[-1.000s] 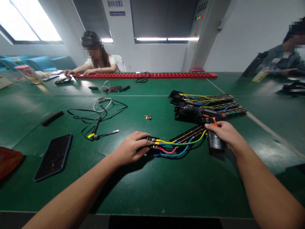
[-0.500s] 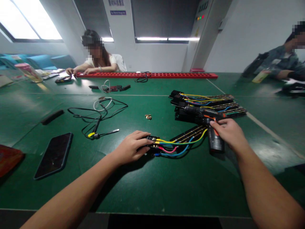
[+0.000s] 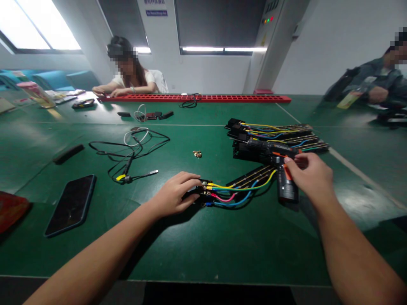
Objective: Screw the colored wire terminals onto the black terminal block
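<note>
My right hand has slid up the screwdriver, and its fingers curl round the orange top. My left hand still holds the wire block down, fingers pinched on it.

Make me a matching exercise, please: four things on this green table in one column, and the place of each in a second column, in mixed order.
Things:
1. phone
2. electric screwdriver
3. wired block
4. red rail

Places:
A. under the left hand
B. along the far edge
C. lying flat on the left, untouched
D. under the right hand

Pairs: 1-C, 2-D, 3-A, 4-B
</note>
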